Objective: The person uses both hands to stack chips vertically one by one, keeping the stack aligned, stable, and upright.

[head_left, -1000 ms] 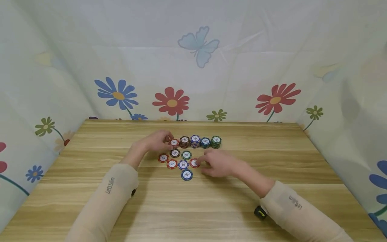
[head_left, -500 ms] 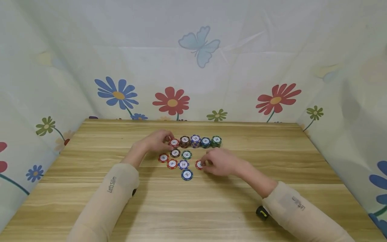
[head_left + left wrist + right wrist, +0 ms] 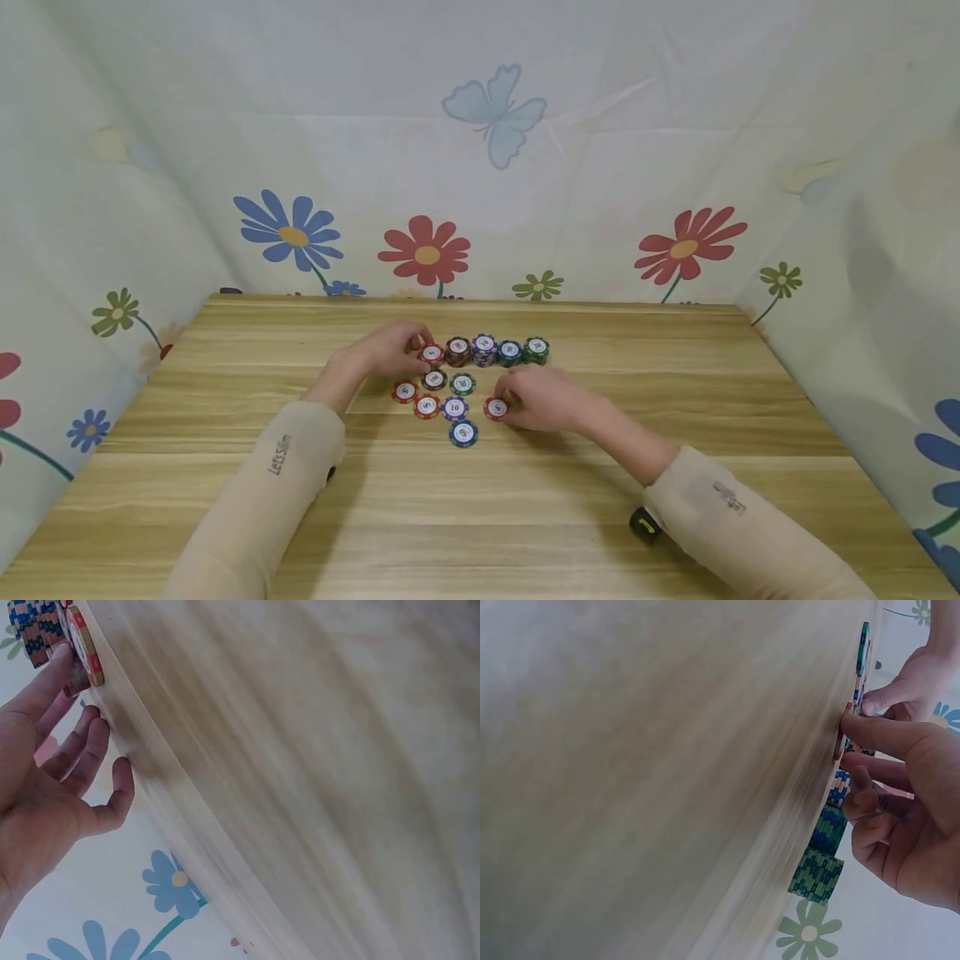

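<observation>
My left hand [image 3: 390, 350] has its thumb and a finger around a short red stack [image 3: 432, 353] at the left end of a row of chip stacks; in the left wrist view the hand [image 3: 52, 772] touches this stack [image 3: 86, 649], its other fingers loosely bent. Lower right, my right hand [image 3: 547, 402] holds a single red chip [image 3: 495, 407] at its right edge, flat on the table. The right wrist view shows that hand [image 3: 915, 802] with fingertips at the red chip [image 3: 839, 739]. Between the hands lie loose chips, including a black one [image 3: 434, 379] and a green one [image 3: 462, 383].
Brown [image 3: 458, 351], purple-blue [image 3: 484, 350], dark blue [image 3: 510, 352] and green [image 3: 536, 351] stacks continue the row. Two red chips [image 3: 406, 391], a purple-blue chip [image 3: 454, 407] and a blue chip [image 3: 463, 433] lie nearer. Flowered cloth [image 3: 570, 192] borders the wooden table [image 3: 480, 517].
The red chip under my right hand has slid slightly right, away from the purple-blue chip, and more of its face now shows. My left hand stays at the red stack.
</observation>
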